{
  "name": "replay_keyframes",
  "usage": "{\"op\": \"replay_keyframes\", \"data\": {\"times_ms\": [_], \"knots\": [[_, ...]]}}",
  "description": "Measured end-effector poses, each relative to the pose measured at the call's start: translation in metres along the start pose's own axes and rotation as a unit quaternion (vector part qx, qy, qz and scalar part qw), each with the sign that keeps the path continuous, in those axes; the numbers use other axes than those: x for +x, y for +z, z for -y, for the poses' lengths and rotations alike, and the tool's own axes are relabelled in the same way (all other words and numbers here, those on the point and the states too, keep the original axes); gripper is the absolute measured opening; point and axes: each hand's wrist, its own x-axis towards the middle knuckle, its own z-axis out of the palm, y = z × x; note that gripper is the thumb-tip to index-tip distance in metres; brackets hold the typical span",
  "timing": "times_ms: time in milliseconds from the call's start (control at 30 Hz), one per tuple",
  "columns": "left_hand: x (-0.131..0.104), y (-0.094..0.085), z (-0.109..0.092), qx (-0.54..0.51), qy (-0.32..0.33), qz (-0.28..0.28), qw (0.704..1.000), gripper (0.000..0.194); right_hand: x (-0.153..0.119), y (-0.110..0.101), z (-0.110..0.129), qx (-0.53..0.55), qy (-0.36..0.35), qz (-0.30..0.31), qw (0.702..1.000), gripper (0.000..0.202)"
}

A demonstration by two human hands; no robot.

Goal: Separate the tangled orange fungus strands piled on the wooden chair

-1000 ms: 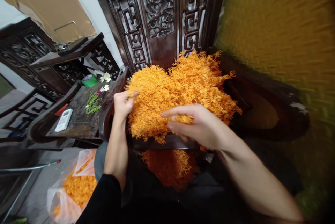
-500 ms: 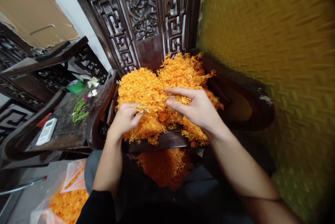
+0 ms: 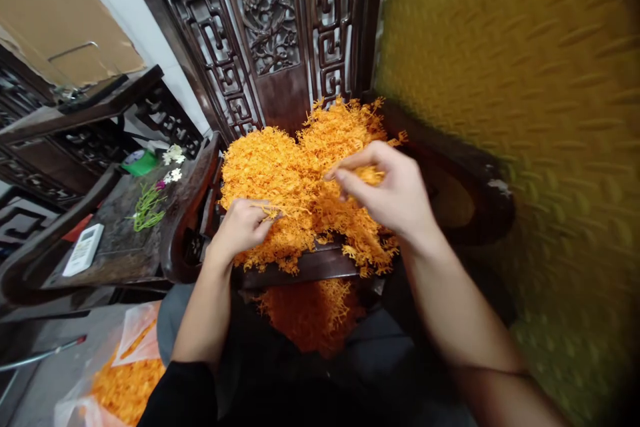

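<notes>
Two heaped mounds of small, branching orange sprigs, the left mound (image 3: 265, 164) and the right mound (image 3: 337, 130), sit on the dark wooden chair seat (image 3: 327, 264). In front of the left mound, my left hand (image 3: 243, 227) is closed, with a few thin orange sprigs (image 3: 283, 209) sticking out from between its thumb and fingers. My right hand (image 3: 387, 190) is over the right mound, its thumb and forefinger brought together in a pinch. Whatever is between those fingertips is too small to make out against the orange.
Left of the chair, a wooden side table (image 3: 120, 240) bears a white remote control (image 3: 84, 250), green tape (image 3: 140, 162), green stems (image 3: 149, 207) and white flowers (image 3: 173, 155). An open plastic bag (image 3: 75, 407) of orange pieces stands below. A yellow textured surface (image 3: 510, 80) rises at the right.
My right hand has lifted slightly, and its thumb and forefinger have come from apart into a pinch. The left hand keeps its hold on the sprigs, nearly still.
</notes>
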Motion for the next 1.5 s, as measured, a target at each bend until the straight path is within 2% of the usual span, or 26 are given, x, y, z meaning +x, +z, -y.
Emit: {"op": "replay_keyframes", "data": {"times_ms": [133, 200, 233, 333, 367, 400, 433, 500, 567, 633, 700, 767, 867, 900, 933, 967, 1033, 1100, 1133, 1200, 1267, 1333, 1367, 1400, 1433, 1500], "knots": [[0.003, 0.001, -0.018, 0.022, 0.039, 0.048, 0.998, 0.025, -0.005, 0.026, 0.001, -0.023, -0.018, 0.168, 0.985, 0.031], [0.002, 0.004, -0.017, 0.032, 0.042, 0.068, 0.996, 0.025, -0.004, 0.027, -0.001, -0.021, -0.015, 0.18, 0.983, 0.019], [0.0, 0.006, -0.015, 0.044, 0.034, 0.074, 0.996, 0.027, -0.002, 0.023, -0.002, -0.018, -0.012, 0.128, 0.992, 0.016], [-0.005, 0.01, -0.004, 0.091, -0.004, 0.084, 0.992, 0.029, 0.004, 0.002, -0.002, 0.017, 0.002, -0.145, 0.989, 0.022], [-0.007, 0.011, -0.002, 0.102, -0.01, 0.092, 0.991, 0.029, 0.006, -0.005, 0.0, 0.028, 0.01, -0.177, 0.984, 0.024], [-0.008, 0.011, -0.001, 0.108, -0.01, 0.103, 0.989, 0.028, 0.007, -0.009, 0.001, 0.031, 0.017, -0.155, 0.987, 0.025], [-0.008, 0.011, -0.002, 0.112, -0.007, 0.113, 0.987, 0.027, 0.006, -0.012, 0.002, 0.025, 0.017, -0.091, 0.995, 0.025], [-0.006, 0.009, -0.008, 0.12, 0.005, 0.124, 0.985, 0.026, 0.003, -0.007, 0.003, -0.009, 0.003, 0.082, 0.997, 0.023], [-0.004, 0.008, -0.017, 0.125, 0.017, 0.127, 0.984, 0.026, -0.003, 0.006, 0.002, -0.046, -0.029, 0.218, 0.974, 0.024], [-0.001, 0.008, -0.025, 0.123, 0.028, 0.132, 0.983, 0.025, -0.007, 0.021, -0.001, -0.084, -0.059, 0.302, 0.948, 0.029], [0.0, 0.009, -0.029, 0.117, 0.034, 0.138, 0.983, 0.024, -0.009, 0.03, -0.004, -0.111, -0.08, 0.341, 0.93, 0.024], [-0.001, 0.01, -0.028, 0.118, 0.031, 0.148, 0.982, 0.023, -0.007, 0.03, -0.005, -0.104, -0.084, 0.272, 0.953, 0.015], [-0.005, 0.012, -0.021, 0.138, 0.003, 0.162, 0.977, 0.023, 0.002, 0.014, -0.003, -0.054, -0.046, -0.02, 0.997, 0.02], [-0.005, 0.013, -0.02, 0.144, -0.005, 0.165, 0.976, 0.024, 0.004, 0.008, -0.001, -0.042, -0.036, -0.084, 0.995, 0.02], [-0.006, 0.013, -0.019, 0.146, -0.008, 0.166, 0.975, 0.024, 0.006, 0.004, 0.0, -0.037, -0.035, -0.098, 0.994, 0.02], [-0.006, 0.012, -0.019, 0.144, -0.005, 0.166, 0.976, 0.025, 0.005, 0.003, 0.001, -0.04, -0.044, -0.059, 0.996, 0.019], [-0.004, 0.012, -0.023, 0.135, 0.007, 0.163, 0.977, 0.026, 0.0, 0.01, 0.0, -0.072, -0.071, 0.116, 0.988, 0.015], [-0.002, 0.01, -0.029, 0.125, 0.016, 0.156, 0.98, 0.026, -0.008, 0.025, -0.005, -0.116, -0.088, 0.279, 0.949, 0.01], [-0.001, 0.009, -0.031, 0.119, 0.019, 0.15, 0.981, 0.027, -0.012, 0.034, -0.009, -0.124, -0.088, 0.318, 0.936, 0.009], [-0.001, 0.006, -0.032, 0.105, 0.017, 0.139, 0.985, 0.027, -0.015, 0.045, -0.013, -0.094, -0.078, 0.279, 0.953, 0.01], [-0.003, 0.003, -0.029, 0.096, -0.008, 0.131, 0.987, 0.025, -0.012, 0.042, -0.013, -0.015, -0.047, 0.104, 0.993, 0.013], [-0.004, 0.003, -0.022, 0.073, -0.05, 0.134, 0.987, 0.024, -0.005, 0.029, -0.005, 0.07, -0.019, -0.096, 0.993, 0.016], [-0.005, 0.004, -0.018, 0.053, -0.072, 0.136, 0.987, 0.024, -0.003, 0.02, 0.0, 0.093, -0.012, -0.16, 0.983, 0.018], [-0.005, 0.005, -0.015, 0.032, -0.097, 0.132, 0.986, 0.024, -0.002, 0.013, 0.006, 0.1, -0.017, -0.177, 0.979, 0.018], [-0.004, 0.007, -0.013, 0.01, -0.122, 0.122, 0.985, 0.025, -0.003, 0.008, 0.012, 0.085, -0.033, -0.141, 0.986, 0.017], [-0.001, 0.009, -0.012, -0.024, -0.17, 0.089, 0.981, 0.025, -0.011, 0.008, 0.02, 0.014, -0.098, 0.026, 0.995, 0.016]]}}
